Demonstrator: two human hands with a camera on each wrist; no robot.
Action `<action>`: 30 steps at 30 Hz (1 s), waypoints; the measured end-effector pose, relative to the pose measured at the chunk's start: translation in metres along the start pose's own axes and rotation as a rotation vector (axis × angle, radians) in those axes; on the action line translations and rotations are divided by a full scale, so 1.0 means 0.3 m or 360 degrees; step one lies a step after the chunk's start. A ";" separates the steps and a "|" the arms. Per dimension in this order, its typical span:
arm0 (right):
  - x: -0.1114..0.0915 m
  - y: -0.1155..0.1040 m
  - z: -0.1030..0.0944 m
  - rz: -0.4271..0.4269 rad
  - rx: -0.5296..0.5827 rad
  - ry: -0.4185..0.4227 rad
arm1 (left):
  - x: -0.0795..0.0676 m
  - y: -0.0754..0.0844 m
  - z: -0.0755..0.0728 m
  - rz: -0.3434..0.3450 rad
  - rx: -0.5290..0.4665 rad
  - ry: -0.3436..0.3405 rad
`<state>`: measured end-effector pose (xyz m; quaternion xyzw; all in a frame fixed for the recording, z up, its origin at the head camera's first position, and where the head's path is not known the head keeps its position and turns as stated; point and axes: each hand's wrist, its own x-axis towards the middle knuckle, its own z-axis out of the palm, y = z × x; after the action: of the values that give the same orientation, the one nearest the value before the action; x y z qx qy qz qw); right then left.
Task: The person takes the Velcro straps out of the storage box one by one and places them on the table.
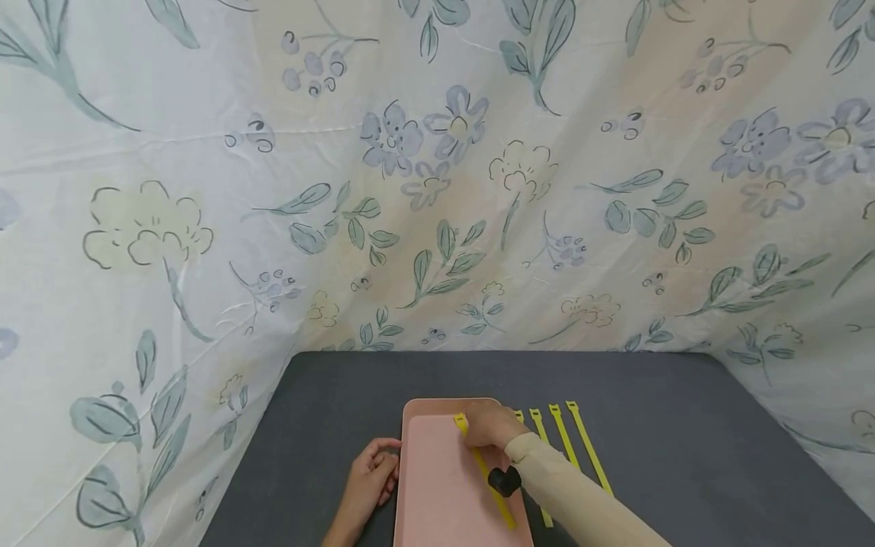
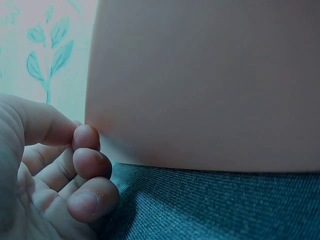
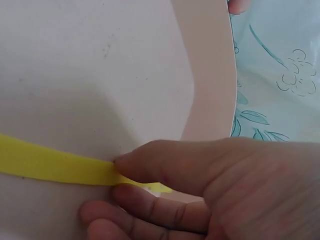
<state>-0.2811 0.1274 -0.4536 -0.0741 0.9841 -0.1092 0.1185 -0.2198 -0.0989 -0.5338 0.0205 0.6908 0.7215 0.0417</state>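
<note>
My right hand (image 1: 491,425) is over the far right part of a pink tray (image 1: 434,479). It pinches a yellow cable strap (image 3: 60,165) between thumb and index finger, close to its slotted end. The strap slants across the tray, its tail toward the near right. At the tray's left side, my left hand (image 1: 369,479) rests with loosely bent fingers. In the left wrist view, an index fingertip (image 2: 86,136) lies right at the tray's outer wall (image 2: 200,100); nothing is held there.
Several more yellow straps (image 1: 591,448) lie side by side to the right of the tray, partly hidden by my right sleeve (image 1: 581,494). A dark grey cloth (image 1: 328,403) covers the table. Floral fabric (image 1: 437,228) hangs behind and at both sides.
</note>
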 end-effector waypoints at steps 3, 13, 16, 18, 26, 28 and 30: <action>0.003 0.002 0.002 0.0020 -0.0002 -0.0010 | 0.003 -0.002 0.000 0.0000 0.0006 0.0003; -0.003 0.011 0.012 -0.0058 0.0089 0.0002 | 0.000 0.002 0.002 -0.0010 -0.0037 -0.0009; -0.002 0.009 0.016 -0.0075 0.0102 0.0013 | -0.001 0.003 0.002 -0.0008 -0.0040 -0.0011; -0.003 0.008 0.018 -0.0072 0.0122 0.0016 | -0.001 0.003 0.002 -0.0008 -0.0038 -0.0011; 0.000 -0.007 0.018 -0.0186 -0.0151 0.0044 | 0.003 0.004 -0.001 -0.0004 -0.0037 -0.0011; 0.004 -0.014 0.017 -0.0188 -0.0231 0.0036 | 0.004 0.004 -0.001 -0.0004 -0.0040 -0.0014; 0.006 -0.020 0.018 -0.0169 -0.0252 0.0019 | 0.005 0.003 -0.002 -0.0010 -0.0038 -0.0016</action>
<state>-0.2807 0.1201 -0.4576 -0.1347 0.9851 -0.0377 0.1005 -0.2212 -0.0995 -0.5329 0.0214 0.6819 0.7295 0.0476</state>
